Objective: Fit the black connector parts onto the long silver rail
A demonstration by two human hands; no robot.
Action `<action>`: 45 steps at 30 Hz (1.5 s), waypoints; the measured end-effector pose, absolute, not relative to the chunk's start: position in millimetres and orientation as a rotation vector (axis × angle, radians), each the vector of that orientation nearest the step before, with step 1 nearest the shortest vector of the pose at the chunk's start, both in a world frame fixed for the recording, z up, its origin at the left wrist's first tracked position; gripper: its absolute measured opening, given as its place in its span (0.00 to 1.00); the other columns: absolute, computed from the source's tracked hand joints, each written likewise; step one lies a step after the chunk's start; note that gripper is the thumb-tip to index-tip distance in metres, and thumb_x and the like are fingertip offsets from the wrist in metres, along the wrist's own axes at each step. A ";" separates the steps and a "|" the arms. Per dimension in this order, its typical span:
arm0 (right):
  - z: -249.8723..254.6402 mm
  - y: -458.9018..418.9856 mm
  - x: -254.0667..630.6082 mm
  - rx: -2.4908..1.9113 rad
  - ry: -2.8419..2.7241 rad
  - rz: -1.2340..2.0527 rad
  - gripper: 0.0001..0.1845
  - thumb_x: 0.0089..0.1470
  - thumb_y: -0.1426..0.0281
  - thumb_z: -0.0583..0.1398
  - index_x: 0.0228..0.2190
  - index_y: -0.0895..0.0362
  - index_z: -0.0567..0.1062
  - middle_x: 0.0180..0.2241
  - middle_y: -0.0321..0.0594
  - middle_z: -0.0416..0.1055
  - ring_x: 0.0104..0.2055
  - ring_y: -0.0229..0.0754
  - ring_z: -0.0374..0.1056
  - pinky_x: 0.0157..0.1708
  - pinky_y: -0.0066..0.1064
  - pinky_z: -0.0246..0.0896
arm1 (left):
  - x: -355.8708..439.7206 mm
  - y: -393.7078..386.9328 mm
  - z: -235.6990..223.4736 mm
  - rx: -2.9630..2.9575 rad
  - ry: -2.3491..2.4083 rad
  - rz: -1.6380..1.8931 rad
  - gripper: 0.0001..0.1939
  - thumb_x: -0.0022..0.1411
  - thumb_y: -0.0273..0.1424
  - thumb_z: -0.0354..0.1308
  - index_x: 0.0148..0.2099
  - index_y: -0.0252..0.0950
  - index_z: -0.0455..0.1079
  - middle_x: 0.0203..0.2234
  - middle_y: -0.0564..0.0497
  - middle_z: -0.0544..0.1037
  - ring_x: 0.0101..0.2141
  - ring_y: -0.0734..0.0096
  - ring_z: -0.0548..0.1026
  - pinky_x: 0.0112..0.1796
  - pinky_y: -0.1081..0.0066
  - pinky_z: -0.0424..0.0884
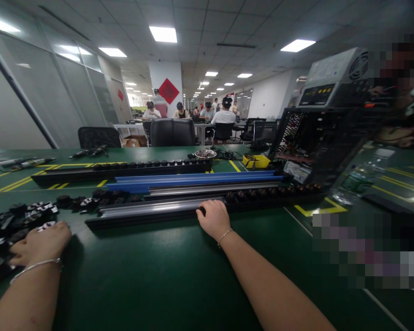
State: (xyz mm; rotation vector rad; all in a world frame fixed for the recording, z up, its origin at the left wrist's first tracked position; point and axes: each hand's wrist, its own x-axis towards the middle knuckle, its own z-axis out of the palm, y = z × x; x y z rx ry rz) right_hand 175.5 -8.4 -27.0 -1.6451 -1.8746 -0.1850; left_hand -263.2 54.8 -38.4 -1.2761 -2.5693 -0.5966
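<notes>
My left hand (43,243) reaches into a pile of black parts (12,225) at the left, its fingers apart over them; some fingertips are hidden. A part with a white ring (46,226) shows at those fingertips. My right hand (214,218) is closed around a small black part (202,210), mostly hidden by the fingers. It rests at the front side of a long black rail (141,219) that carries a silver strip (152,208). Beyond my right hand, a row of small round black parts (262,193) continues along the rail.
A blue rail (193,178) and another black rail (69,174) lie behind. A yellow tray (255,161) and a round dish (205,154) stand farther back. On the right are an open computer case (317,138) and a water bottle (364,177). People sit at distant tables.
</notes>
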 end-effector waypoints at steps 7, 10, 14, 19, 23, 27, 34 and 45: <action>-15.8 -8.4 190.8 -1.587 -1.637 -0.427 0.12 0.50 0.73 0.56 0.38 0.56 0.75 0.44 0.42 0.73 0.51 0.47 0.61 0.55 0.40 0.47 | -206.7 30.8 -12.4 -1.194 -2.419 -1.239 0.26 0.56 0.45 0.48 0.51 0.35 0.70 0.63 0.38 0.54 0.58 0.35 0.53 0.49 0.33 0.53; -18.7 -3.6 204.1 -1.694 -1.488 -0.510 0.17 0.51 0.73 0.55 0.44 0.59 0.74 0.50 0.48 0.68 0.57 0.51 0.55 0.58 0.45 0.44 | -186.7 33.7 -6.6 -1.337 -2.098 -1.310 0.26 0.60 0.44 0.44 0.49 0.32 0.72 0.61 0.38 0.58 0.59 0.39 0.54 0.52 0.37 0.53; -27.8 4.0 215.6 -1.763 -1.473 -0.456 0.17 0.52 0.75 0.53 0.42 0.62 0.75 0.48 0.51 0.69 0.54 0.50 0.58 0.57 0.42 0.50 | -156.0 36.8 -6.9 -1.609 -1.688 -1.217 0.24 0.63 0.40 0.44 0.47 0.28 0.72 0.57 0.36 0.64 0.59 0.51 0.58 0.57 0.49 0.53; -33.0 8.4 215.0 -1.714 -1.502 -0.435 0.18 0.52 0.77 0.51 0.40 0.62 0.77 0.47 0.50 0.71 0.52 0.48 0.60 0.56 0.41 0.52 | -114.1 29.3 -16.5 -1.920 -1.372 -1.046 0.19 0.63 0.35 0.48 0.52 0.33 0.69 0.57 0.40 0.66 0.60 0.55 0.58 0.58 0.56 0.54; -33.1 9.2 213.9 -1.676 -1.474 -0.410 0.18 0.51 0.79 0.51 0.38 0.61 0.77 0.46 0.49 0.71 0.52 0.48 0.61 0.54 0.39 0.55 | -92.7 25.8 -29.1 -2.123 -1.322 -0.958 0.25 0.64 0.38 0.45 0.61 0.33 0.59 0.59 0.39 0.64 0.61 0.55 0.56 0.58 0.55 0.54; -31.5 8.6 215.2 -1.659 -1.458 -0.344 0.19 0.51 0.80 0.50 0.37 0.59 0.77 0.45 0.47 0.72 0.52 0.46 0.61 0.54 0.38 0.56 | -85.7 24.4 -41.4 -2.192 -1.446 -0.805 0.29 0.65 0.42 0.41 0.62 0.31 0.58 0.60 0.38 0.61 0.62 0.52 0.54 0.58 0.50 0.52; -29.5 6.6 212.4 -1.736 -1.384 -0.283 0.20 0.50 0.79 0.51 0.43 0.60 0.75 0.52 0.50 0.67 0.55 0.49 0.59 0.54 0.42 0.55 | -85.5 20.5 -45.5 -2.229 -1.622 -0.588 0.28 0.64 0.42 0.40 0.62 0.36 0.59 0.59 0.42 0.65 0.61 0.52 0.55 0.59 0.46 0.46; -26.2 5.6 212.0 -1.758 -1.401 -0.211 0.20 0.52 0.79 0.50 0.44 0.60 0.74 0.53 0.48 0.67 0.55 0.46 0.59 0.55 0.37 0.55 | -88.1 21.3 -41.7 -2.268 -1.603 -0.548 0.26 0.65 0.42 0.39 0.60 0.38 0.62 0.59 0.43 0.65 0.59 0.51 0.60 0.58 0.46 0.47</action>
